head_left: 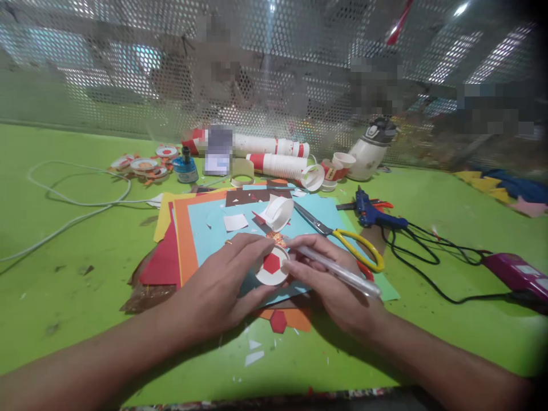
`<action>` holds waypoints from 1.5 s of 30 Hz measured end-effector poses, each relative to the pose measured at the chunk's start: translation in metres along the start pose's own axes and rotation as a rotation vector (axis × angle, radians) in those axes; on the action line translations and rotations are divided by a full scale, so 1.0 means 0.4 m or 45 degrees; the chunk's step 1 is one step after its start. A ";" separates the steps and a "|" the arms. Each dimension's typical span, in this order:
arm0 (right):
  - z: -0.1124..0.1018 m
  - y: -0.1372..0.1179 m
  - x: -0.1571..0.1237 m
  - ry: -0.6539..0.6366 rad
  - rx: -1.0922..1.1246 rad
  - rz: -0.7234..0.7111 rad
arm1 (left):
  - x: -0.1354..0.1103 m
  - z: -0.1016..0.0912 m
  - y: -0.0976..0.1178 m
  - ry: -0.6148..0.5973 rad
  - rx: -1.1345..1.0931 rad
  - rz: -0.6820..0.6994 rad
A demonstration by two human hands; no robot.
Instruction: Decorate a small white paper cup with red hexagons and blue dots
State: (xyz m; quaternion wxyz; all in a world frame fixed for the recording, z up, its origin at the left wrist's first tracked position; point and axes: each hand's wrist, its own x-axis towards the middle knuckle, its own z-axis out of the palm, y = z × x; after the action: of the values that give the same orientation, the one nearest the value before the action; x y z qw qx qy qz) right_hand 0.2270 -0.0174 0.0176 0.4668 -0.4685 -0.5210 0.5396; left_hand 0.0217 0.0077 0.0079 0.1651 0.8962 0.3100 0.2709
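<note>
Between my hands is a small round white piece [260, 273], which looks like a paper cup base, with a red hexagon [272, 262] at its centre. My left hand [222, 279] grips its left edge between thumb and fingers. In my right hand [327, 279] lies a clear, silvery pen [338, 268], slanting across the fingers, while the thumb and fingertips touch the disc's right edge. Just beyond sits a cut white cup piece [280, 213] on light blue paper [209, 222]. Yellow-handled scissors [359, 249] rest to the right of it.
A blue glue gun [377, 212] with a black cord lies right, near a magenta power strip [520, 275]. Stacked paper cups [276, 164], a glue bottle [185, 166], a phone [217, 162] and a white flask [370, 154] stand behind. Finished discs [144, 165] lie left, beside a white cable [81, 201].
</note>
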 end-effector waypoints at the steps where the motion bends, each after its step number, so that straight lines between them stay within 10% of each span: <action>1: 0.004 0.001 -0.004 0.000 -0.027 -0.018 | -0.001 0.001 0.000 0.005 -0.002 -0.005; 13: -0.016 -0.002 -0.005 -0.049 -0.253 -0.092 | 0.000 -0.020 0.012 -0.179 -0.212 0.072; 30: 0.012 0.014 -0.011 -0.048 0.238 0.166 | -0.003 0.000 -0.005 0.135 -0.007 -0.038; 39: -0.040 0.010 0.011 0.152 -0.136 -0.158 | 0.021 -0.020 -0.045 -0.129 -0.213 -0.297; 45: -0.067 0.036 0.011 0.002 -0.123 -0.054 | 0.029 -0.023 -0.056 -0.265 -0.286 -0.337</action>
State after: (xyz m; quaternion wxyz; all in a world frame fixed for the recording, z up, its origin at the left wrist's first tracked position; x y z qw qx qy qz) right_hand 0.2528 -0.0101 0.0025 0.4554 -0.4799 -0.5558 0.5034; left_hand 0.0133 0.0333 0.0092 0.3293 0.8468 0.3742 0.1855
